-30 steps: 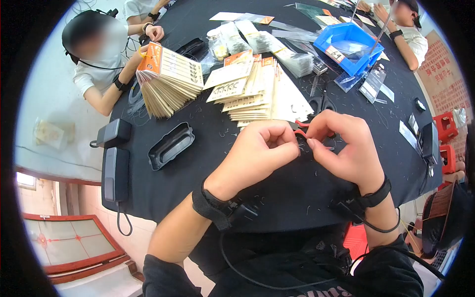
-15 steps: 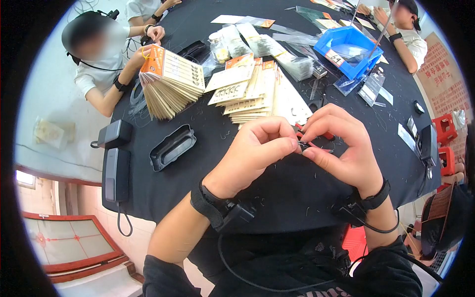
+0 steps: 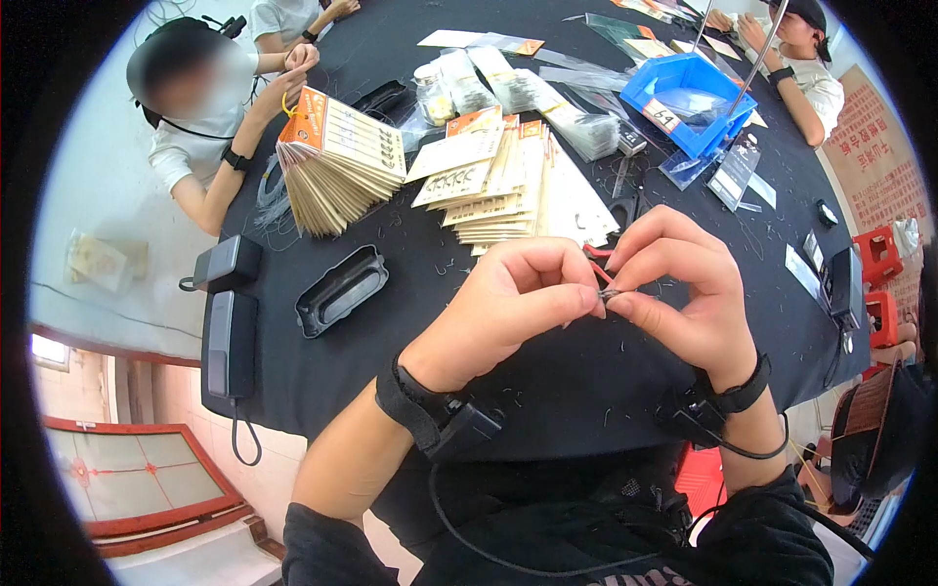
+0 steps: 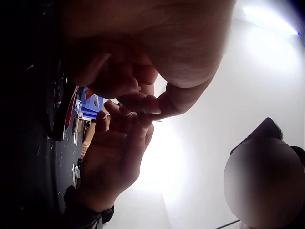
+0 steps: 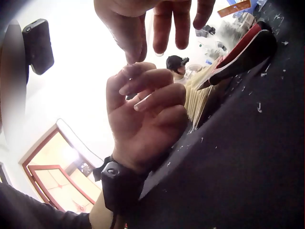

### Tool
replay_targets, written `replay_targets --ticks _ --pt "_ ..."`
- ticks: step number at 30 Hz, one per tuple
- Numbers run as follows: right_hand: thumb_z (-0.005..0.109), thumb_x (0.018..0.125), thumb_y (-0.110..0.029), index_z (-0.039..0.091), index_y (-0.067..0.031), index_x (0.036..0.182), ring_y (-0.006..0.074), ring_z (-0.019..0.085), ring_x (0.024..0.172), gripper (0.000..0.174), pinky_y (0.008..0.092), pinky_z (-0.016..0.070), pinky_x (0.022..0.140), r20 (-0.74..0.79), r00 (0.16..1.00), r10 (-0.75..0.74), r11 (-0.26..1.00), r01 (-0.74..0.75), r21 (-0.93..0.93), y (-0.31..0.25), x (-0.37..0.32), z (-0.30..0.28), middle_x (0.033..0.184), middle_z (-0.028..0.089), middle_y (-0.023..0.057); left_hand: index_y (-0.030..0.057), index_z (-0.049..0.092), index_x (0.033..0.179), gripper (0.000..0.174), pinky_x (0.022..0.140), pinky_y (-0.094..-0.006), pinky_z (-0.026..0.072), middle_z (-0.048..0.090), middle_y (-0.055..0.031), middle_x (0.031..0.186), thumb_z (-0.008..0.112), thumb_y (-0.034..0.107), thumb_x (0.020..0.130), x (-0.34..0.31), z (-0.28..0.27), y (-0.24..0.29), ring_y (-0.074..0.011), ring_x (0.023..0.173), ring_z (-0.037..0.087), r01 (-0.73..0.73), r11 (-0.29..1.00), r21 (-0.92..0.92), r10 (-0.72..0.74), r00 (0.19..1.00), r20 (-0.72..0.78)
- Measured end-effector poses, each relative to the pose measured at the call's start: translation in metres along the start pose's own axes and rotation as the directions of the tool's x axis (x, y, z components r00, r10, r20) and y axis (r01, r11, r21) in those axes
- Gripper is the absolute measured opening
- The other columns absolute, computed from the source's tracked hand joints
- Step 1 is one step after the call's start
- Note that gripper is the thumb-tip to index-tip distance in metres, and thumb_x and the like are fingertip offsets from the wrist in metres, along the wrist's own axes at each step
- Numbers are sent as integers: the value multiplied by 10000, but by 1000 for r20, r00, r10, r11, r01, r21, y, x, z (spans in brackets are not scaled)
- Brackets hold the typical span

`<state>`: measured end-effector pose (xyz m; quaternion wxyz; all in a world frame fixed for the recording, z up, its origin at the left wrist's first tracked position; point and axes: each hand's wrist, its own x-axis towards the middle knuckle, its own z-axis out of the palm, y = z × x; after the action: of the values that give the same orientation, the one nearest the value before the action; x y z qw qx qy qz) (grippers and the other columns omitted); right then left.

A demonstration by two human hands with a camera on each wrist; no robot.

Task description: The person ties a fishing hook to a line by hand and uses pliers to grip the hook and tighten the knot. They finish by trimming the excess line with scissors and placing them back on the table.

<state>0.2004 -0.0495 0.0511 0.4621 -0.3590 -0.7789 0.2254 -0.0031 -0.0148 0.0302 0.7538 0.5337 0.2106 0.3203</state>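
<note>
Our left hand (image 3: 503, 308) and right hand (image 3: 689, 293), thumbs and fingertips clamped on a small dark piece (image 3: 608, 294) between them, above the black tabletop (image 3: 557, 400), a red-handled tool (image 3: 597, 253) near our fingers.

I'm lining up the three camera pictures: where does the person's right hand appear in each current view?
Head: right hand right of centre.
Left wrist: lower left, below the near hand.
Right wrist: along the top edge, fingers pointing down.
Shared landmark: left hand.
</note>
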Motion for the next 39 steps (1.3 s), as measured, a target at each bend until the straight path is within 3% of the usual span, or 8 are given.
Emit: replay_targets --ticks 5,12,20,23,39 --pt "758 698 -78 678 -50 760 178 611 766 105 275 472 690 -6 999 38 997 -37 65 4 -3 -1 816 616 73 64 610 844 121 607 -177 379 638 -11 819 669 168 849 -3 0 4 -31 691 503 65 998 -4 -65 996 65" --pt "765 701 -91 668 -47 759 171 590 763 122 271 455 694 20 997 81 990 -82 114 5 -4 -1 799 603 63 68 609 857 106 600 -175 380 639 -4 822 662 159 860 -2 1 0 -23 687 501 28 1000 -11 -28 997 75" --pt "779 721 -128 671 -55 774 173 589 816 141 281 456 741 50 997 62 986 -69 154 5 -2 -2 834 602 57 71 603 835 112 580 -177 368 626 -4 801 666 163 844 -4 2 3 -33 666 492 39 999 -22 -37 996 78" --pt "786 718 -139 676 -59 778 174 589 827 148 284 458 748 57 997 53 985 -61 159 4 -2 -3 843 603 56 42 597 829 114 656 -186 403 628 -8 852 634 138 880 -4 -2 5 -33 745 520 58 997 -53 -48 985 165" --pt "787 720 -150 689 -56 835 186 601 835 178 297 463 761 81 997 11 976 -28 214 5 -1 -3 851 627 63 27 596 822 112 668 -195 424 630 -21 845 634 119 874 -5 -1 7 -47 746 539 26 999 -23 -22 987 162"
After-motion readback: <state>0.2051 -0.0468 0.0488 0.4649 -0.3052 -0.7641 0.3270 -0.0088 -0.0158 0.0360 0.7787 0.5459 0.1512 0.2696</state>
